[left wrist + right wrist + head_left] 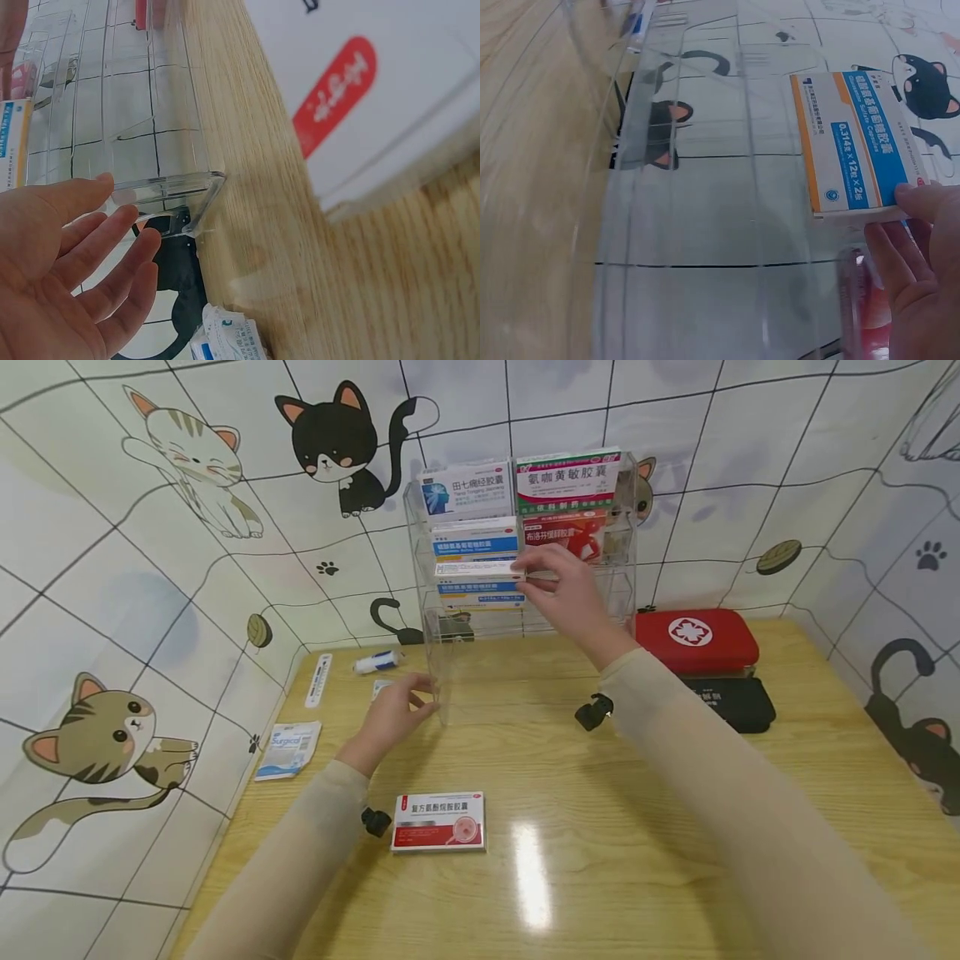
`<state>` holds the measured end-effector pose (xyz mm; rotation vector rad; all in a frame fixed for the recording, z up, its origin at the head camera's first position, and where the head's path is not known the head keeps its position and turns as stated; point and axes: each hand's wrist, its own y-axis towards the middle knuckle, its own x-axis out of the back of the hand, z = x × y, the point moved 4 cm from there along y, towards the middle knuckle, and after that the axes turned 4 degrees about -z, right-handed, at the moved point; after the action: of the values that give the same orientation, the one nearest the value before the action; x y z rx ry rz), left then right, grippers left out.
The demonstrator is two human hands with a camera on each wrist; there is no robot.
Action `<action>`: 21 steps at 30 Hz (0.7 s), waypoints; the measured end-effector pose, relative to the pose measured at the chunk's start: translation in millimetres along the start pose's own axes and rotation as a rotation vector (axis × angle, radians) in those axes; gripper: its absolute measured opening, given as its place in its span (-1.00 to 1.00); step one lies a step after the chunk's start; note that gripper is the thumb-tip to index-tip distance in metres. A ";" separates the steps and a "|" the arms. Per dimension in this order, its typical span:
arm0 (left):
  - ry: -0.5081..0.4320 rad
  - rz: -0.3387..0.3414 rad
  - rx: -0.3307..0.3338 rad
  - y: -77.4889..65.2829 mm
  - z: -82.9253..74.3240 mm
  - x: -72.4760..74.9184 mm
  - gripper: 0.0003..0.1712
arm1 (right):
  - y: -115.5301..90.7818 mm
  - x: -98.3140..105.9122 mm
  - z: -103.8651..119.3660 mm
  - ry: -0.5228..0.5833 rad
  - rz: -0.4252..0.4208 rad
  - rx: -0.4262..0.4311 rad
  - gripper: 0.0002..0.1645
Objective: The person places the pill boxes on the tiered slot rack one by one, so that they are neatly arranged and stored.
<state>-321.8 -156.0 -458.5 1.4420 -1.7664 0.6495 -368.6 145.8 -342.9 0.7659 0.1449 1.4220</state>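
Observation:
In the head view, a white and blue medicine box [480, 596] is at the lower left of a clear acrylic rack [632, 578]. My right hand [562, 589] pinches its right end, thumb on the printed face in the right wrist view. A like box [474, 539] stands just above it. To its right is a red medicine box [562, 535], partly behind my right hand. My left hand [393, 714] is low at the rack's left side panel, its edge between thumb and fingers. A white and red medicine box [438, 822] lies flat on the table nearby.
Two boxes, one white [468, 493] and one green and pink [567, 485], fill the rack's top tier. A red first-aid case [693, 642] and black pouch [731, 703] lie right. On the left are a mask packet [288, 750], a white strip [318, 681] and a tube [377, 662].

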 end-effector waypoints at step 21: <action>0.006 -0.008 -0.016 0.1 1.9 1.1 -0.50 | -68.6 -10.9 6.2 -0.259 0.101 0.039 -0.60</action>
<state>-322.5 -158.0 -458.8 1.4348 -1.7567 0.6337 -310.3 136.3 -380.0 0.9931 -0.0670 1.4040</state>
